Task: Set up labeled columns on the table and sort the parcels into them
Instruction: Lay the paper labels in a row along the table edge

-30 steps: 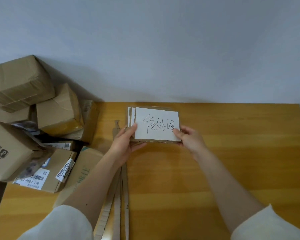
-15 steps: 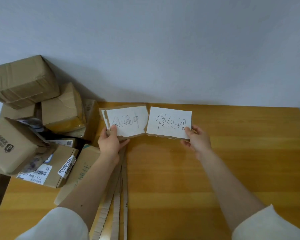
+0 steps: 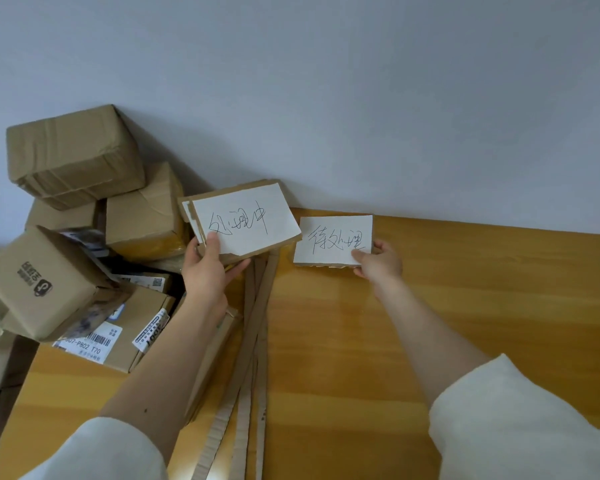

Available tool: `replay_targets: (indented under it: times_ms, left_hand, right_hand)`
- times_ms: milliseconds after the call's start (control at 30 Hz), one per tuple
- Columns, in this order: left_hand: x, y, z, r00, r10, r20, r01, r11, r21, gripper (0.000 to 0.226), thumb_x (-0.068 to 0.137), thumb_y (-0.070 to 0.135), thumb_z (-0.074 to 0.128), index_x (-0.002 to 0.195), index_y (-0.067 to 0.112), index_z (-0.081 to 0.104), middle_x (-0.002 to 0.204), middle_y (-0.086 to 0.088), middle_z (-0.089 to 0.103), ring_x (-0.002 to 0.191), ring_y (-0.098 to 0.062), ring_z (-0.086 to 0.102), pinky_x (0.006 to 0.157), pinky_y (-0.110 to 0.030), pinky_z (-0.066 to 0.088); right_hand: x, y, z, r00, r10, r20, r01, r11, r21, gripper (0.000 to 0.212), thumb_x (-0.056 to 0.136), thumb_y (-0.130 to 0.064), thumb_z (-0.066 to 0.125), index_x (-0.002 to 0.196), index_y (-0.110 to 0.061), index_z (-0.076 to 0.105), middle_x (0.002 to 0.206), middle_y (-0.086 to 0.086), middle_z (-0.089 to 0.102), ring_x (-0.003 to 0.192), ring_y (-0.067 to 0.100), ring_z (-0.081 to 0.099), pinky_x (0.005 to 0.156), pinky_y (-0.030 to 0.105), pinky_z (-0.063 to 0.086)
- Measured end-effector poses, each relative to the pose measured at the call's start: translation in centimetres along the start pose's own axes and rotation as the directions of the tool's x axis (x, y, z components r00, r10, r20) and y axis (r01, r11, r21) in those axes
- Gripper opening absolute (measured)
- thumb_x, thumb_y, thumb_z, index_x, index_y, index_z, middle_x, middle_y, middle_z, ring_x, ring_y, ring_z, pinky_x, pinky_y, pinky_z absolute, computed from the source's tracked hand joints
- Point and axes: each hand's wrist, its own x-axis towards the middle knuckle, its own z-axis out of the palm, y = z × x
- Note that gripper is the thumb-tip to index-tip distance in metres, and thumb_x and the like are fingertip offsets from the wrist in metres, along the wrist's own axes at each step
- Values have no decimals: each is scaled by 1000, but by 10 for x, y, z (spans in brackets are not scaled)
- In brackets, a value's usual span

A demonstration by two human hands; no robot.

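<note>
My left hand [image 3: 207, 271] grips a small stack of cardboard-backed label cards [image 3: 246, 220], raised and tilted above the table's back edge; the top card carries handwritten characters. My right hand [image 3: 378, 265] pinches the lower right corner of a single handwritten label card [image 3: 329, 237], held low over the wooden table [image 3: 465, 306] near the wall. Brown cardboard parcels [image 3: 73, 154] are heaped at the left end of the table. Several long cardboard strips [image 3: 253, 358] lie lengthwise on the table between my arms.
The wall runs along the table's far edge. One parcel with a printed logo [image 3: 39, 285] leans at the left, above flat boxes with shipping labels [image 3: 118, 334]. Bare wood stretches to the right of my right arm.
The one stack has been split: my right hand drew the top card off to the right, while my left hand carried the remaining cards left and lifted them.
</note>
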Motion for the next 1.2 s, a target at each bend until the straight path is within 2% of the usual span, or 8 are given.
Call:
replay_targets:
  times_ms: [100,533,633,700,800,933,1033,1200]
  left_hand:
    - [1,0,-3,999,-26,31,26,1000,1,33,97,30,53,130,24,50,120,-1,62,102,-19,65,72,-33,62]
    - [4,-5,-14,980,-131,152,133,991,-4,40,97,27,53,136,17,45,121,-6,65,108,-23,66,71,-33,61]
    - [0,-4,-17,966,-146,213,149,989,0,35,98,25,52,131,15,49,121,-6,66,111,-24,64,72,-35,61]
    - [-4,-5,-17,955,-161,250,165,986,2,34,98,25,52,131,14,50,121,-7,66,111,-24,64,73,-35,60]
    - [-14,-8,-16,936,-187,298,191,981,15,44,97,24,54,139,13,43,124,-7,65,111,-25,64,73,-36,61]
    - [-31,-13,-11,912,-221,345,226,974,26,61,94,20,58,148,16,30,127,-8,63,110,-26,64,71,-36,61]
    - [-46,-15,-7,897,-255,360,259,965,38,68,92,18,61,149,18,25,124,-9,64,107,-26,65,77,-38,60]
    - [-67,-23,-1,861,-282,423,269,959,91,42,94,28,56,131,9,50,115,-10,70,104,-27,68,71,-34,61]
  right_hand:
    - [5,6,12,994,-104,-26,95,968,-232,60,78,-10,78,131,-8,51,125,8,64,105,26,64,88,35,53]
    - [0,20,28,942,-318,-102,131,634,-762,64,80,-41,74,127,-6,49,129,14,49,119,32,48,88,40,46]
    - [-8,17,26,927,-354,-121,190,725,-662,53,91,-47,58,125,-6,52,129,13,50,118,32,49,86,39,44]
    - [-22,8,23,930,-355,-99,279,855,-438,43,97,-50,45,110,-13,61,114,7,61,106,27,58,79,34,43]
    - [-55,-8,14,972,-211,100,221,970,-104,42,93,-58,47,94,-20,65,92,-5,69,84,16,67,71,31,52]
    - [-89,-7,-6,964,-197,179,195,980,28,36,78,-43,77,100,-16,68,87,-5,68,71,8,66,67,26,60]
    - [-100,-1,-24,972,-179,151,161,980,121,34,77,-29,81,102,-11,68,87,-4,68,62,5,64,64,20,58]
    - [-108,11,-53,987,-150,51,139,975,171,31,80,-24,79,103,-9,66,91,0,69,60,10,62,56,16,55]
